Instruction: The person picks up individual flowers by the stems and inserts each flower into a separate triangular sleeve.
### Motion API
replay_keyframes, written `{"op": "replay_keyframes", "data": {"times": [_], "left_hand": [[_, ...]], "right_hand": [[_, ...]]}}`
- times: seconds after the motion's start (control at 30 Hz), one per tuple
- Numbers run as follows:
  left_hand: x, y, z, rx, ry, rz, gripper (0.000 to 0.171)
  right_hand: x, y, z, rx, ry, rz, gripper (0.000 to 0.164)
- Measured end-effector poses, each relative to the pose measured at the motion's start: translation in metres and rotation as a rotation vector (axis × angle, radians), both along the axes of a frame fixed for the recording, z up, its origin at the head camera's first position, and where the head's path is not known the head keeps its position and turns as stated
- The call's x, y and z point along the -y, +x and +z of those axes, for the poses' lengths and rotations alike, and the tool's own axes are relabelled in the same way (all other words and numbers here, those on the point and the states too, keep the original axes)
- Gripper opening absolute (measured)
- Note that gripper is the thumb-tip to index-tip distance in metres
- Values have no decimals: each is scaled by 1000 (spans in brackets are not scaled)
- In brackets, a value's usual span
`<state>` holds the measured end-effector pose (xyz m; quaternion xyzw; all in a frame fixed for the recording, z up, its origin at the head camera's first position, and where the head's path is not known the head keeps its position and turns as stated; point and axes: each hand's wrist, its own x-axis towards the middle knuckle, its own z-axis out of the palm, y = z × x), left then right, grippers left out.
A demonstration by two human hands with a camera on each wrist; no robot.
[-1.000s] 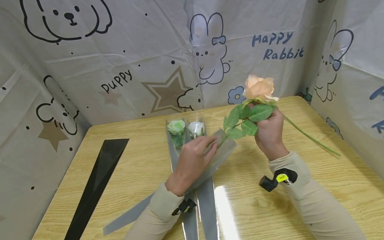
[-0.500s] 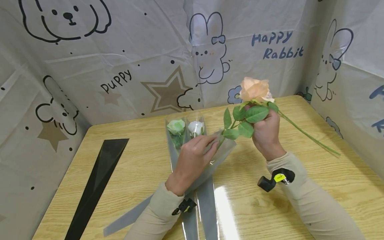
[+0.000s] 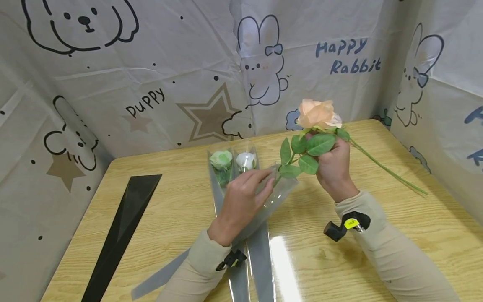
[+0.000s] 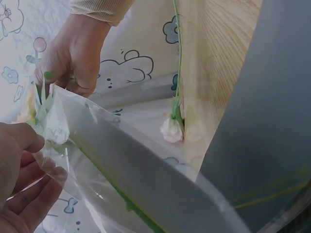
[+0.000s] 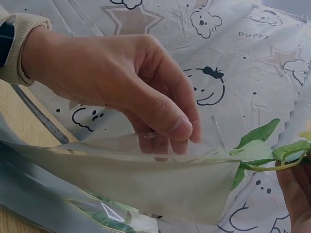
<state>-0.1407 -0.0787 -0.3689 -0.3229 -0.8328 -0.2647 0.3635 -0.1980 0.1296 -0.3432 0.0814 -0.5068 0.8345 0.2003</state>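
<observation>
My right hand (image 3: 336,167) grips a peach rose (image 3: 316,114) just beneath its bloom, green leaves hanging out to the left. The rose's stem (image 4: 109,179) runs down inside a clear-and-grey flower sleeve (image 3: 264,212), as the left wrist view shows. At the sleeve's mouth my left hand (image 3: 241,201) pinches the clear film between thumb and fingers; the right wrist view shows this left hand (image 5: 131,82) from the side. The lower leaves sit right at the sleeve's opening. My left forearm covers part of the sleeve's narrow end.
Beneath the sleeve lie two wrapped flowers, a green rose (image 3: 221,160) and a white rose (image 3: 246,161). A black sleeve (image 3: 122,230) lies at the left. Behind my right hand lies a pale pink rose (image 4: 172,130), its stem (image 3: 388,167) stretching right. Printed cloth walls (image 3: 188,54) border the table.
My right hand has moved the peach rose a little left and down, toward the sleeve's mouth. My left hand stays nearly still on the film.
</observation>
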Motion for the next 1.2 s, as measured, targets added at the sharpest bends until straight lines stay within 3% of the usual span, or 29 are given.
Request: {"op": "replay_keyframes", "data": {"times": [0.5, 0.77, 1.2], "left_hand": [[1, 0, 1, 3, -1, 22, 16], [1, 0, 1, 21, -9, 23, 16], [1, 1, 1, -7, 11, 6, 18]], "right_hand": [[-2, 7, 5, -61, -84, 23, 29], [-3, 8, 5, -114, -68, 37, 18], [2, 9, -2, -112, -44, 96, 22]]}}
